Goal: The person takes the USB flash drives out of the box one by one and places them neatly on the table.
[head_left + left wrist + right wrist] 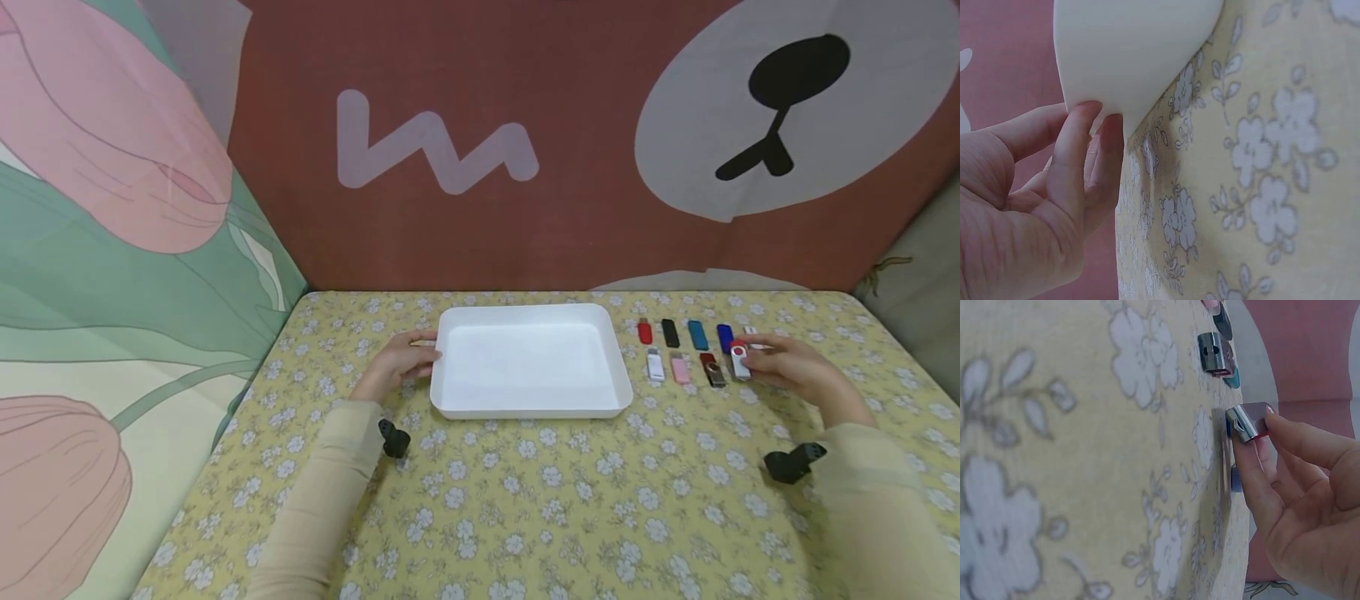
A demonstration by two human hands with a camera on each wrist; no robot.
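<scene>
My left hand (401, 358) holds the left wall of a white tray (532, 414), thumb and fingers at its edge in the left wrist view. Between thumb and fingers, my right hand (795, 367) pinches a USB flash drive (739, 362) with a silver swivel cover and red body. The right wrist view shows this drive (1245, 424) raised over the tablecloth. Other drives lie in two rows: red (645, 332), black (671, 333), teal (698, 335) and blue (724, 338) behind; white (656, 365), pink (680, 368) and dark red with a swivel cover (712, 370) in front. My fingers partly hide another white one (751, 331).
A yellow floral cloth (525, 500) covers the table. Behind the far edge hangs a brown printed fabric (480, 242), and a green floral one (150, 283) stands on the left. A black camera mount sits on each wrist.
</scene>
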